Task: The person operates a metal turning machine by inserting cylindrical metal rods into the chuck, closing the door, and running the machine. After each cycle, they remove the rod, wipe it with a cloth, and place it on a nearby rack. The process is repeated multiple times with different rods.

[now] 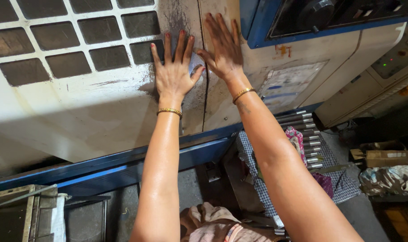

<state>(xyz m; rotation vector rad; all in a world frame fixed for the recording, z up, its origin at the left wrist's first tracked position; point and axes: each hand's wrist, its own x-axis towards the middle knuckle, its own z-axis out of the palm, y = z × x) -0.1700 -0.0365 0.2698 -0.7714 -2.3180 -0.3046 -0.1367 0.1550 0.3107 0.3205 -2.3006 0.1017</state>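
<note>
Both our hands flat on the cream machine door [101,112], grips spread apart, holding nothing. Left hand [173,74] beside the dark seam [205,96]; right hand [224,49] just across it, thumbs nearly touching. Steel rods [302,134] lie well below the right grip, on checked cloth [257,179]

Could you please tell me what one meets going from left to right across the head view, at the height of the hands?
Dark square grille windows → left hand flat on the panel → dark vertical door seam → right hand → faded paper label
</note>
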